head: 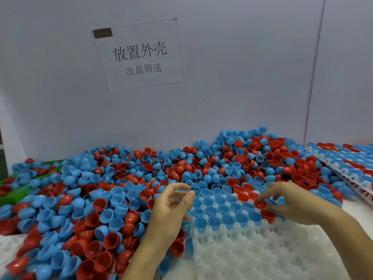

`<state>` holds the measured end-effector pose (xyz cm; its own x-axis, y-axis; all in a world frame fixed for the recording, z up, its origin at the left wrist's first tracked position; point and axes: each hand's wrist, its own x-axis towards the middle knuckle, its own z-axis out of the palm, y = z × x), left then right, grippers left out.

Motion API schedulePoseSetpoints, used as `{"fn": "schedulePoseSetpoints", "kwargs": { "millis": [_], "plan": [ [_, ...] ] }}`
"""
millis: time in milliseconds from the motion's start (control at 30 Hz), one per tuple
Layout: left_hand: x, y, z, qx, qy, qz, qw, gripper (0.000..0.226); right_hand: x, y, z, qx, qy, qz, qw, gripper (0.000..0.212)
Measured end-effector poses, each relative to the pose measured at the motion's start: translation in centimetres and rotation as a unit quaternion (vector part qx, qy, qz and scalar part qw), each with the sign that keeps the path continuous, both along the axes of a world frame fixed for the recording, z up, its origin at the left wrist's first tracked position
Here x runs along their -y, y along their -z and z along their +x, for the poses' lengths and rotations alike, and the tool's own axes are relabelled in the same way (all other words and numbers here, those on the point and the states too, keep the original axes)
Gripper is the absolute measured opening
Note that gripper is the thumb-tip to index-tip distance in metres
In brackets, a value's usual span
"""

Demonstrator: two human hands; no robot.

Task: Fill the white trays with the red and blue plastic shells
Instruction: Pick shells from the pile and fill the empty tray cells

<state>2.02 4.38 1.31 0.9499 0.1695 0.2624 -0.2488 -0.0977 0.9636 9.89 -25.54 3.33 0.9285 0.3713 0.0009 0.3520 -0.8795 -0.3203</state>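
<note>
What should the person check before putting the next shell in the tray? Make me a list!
1. Right hand holds a red shell: ok, fingers pinch it over the tray.
2. Left hand holds a shell: cannot tell; a blue edge shows at its fingertips.
3. Empty cups left in the white tray: ok, the near rows are bare.
4. Loose shells within reach: ok, the pile lies beside the left hand.
5. Seated shells open side up: ok for the blue ones visible.
</note>
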Motion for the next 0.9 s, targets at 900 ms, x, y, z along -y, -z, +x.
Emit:
{"fn": "schedulePoseSetpoints", "kwargs": {
  "millis": [900],
  "plan": [
    [-0.1, 0.0, 0.1, -0.005, -0.015, 0.017, 1.000, 0.008, -1.7, 0.5, 0.2, 0.041, -0.014, -0.016, 0.999, 0.033]
  ]
}}
